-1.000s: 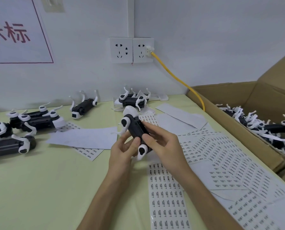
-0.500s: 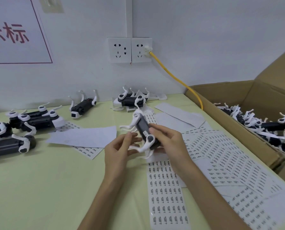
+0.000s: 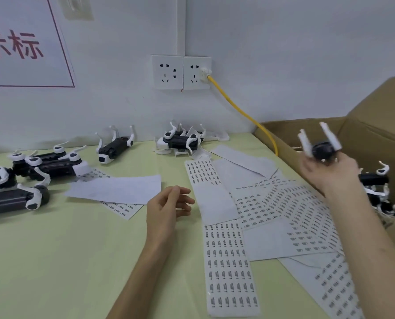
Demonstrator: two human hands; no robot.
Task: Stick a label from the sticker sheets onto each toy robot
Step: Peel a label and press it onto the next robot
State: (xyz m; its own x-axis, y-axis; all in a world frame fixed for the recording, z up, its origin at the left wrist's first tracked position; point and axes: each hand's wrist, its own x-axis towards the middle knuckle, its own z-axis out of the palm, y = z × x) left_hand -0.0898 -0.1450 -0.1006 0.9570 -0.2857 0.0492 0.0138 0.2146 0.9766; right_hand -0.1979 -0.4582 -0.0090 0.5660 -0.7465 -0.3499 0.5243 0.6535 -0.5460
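1. Right hand [image 3: 329, 172] raised by near wall of brown cardboard box [image 3: 376, 139]; fingers curled round small black toy robot with white legs [image 3: 321, 147], legs up, blurred.
2. Left hand [image 3: 169, 207] empty, fingers loosely curled, just beside white sticker sheets [image 3: 228, 261] on pale green table [image 3: 53, 261].

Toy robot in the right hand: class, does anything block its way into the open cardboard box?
Nothing visible does: the right hand holds the toy robot just above the cardboard box's open top.
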